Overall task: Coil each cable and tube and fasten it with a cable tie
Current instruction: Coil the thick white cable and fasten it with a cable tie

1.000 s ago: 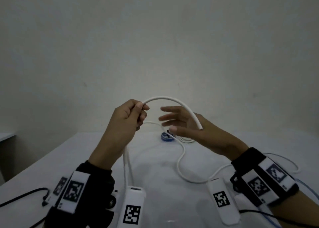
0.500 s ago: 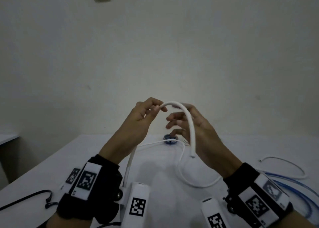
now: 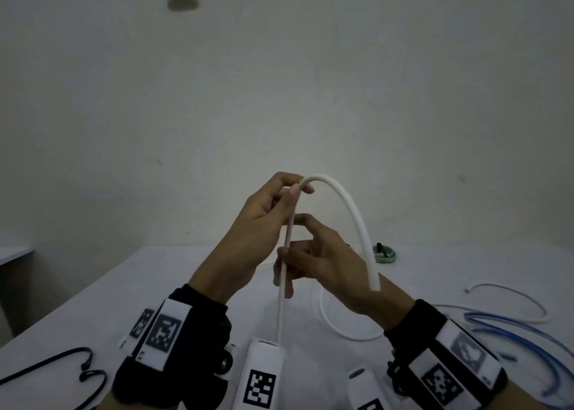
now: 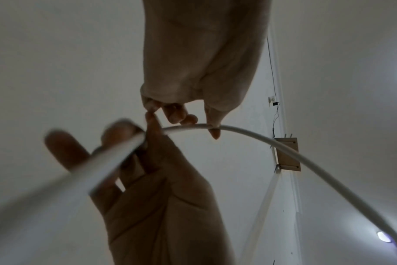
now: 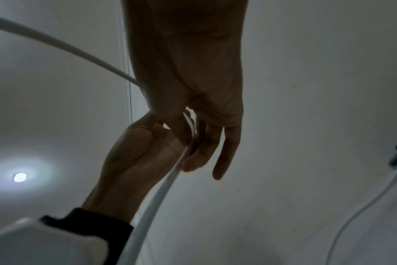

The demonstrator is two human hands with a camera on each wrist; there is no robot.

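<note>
Both hands have come closer together since a moment ago, and the right hand (image 3: 323, 266) now sits just under the left hand (image 3: 264, 220).

Closest to the person, at the near edge of the counter (image 3: 93, 310), a black cable (image 3: 62, 366) lies by the near left corner. A blue tube (image 3: 534, 338) curves by the near right side, and a thin white tube (image 3: 512, 298) lies just beyond it. Bare counter shows on the left side, beside the left arm.

Above the middle of the counter, both hands hold one thick white tube (image 3: 351, 211) up in the air. It rises almost straight up from the near edge, passes through the right hand, and reaches the left hand. The left hand pinches it at the top between thumb and fingertips. From there it bends over in an arch to the right, and its cut end points down, near the right wrist. The right hand has its thumb and fingers curled round the upright part.

Farther back, one small green coil (image 3: 384, 254) lies on the counter near the far edge. Behind it stands a bare wall (image 3: 279, 83).
</note>
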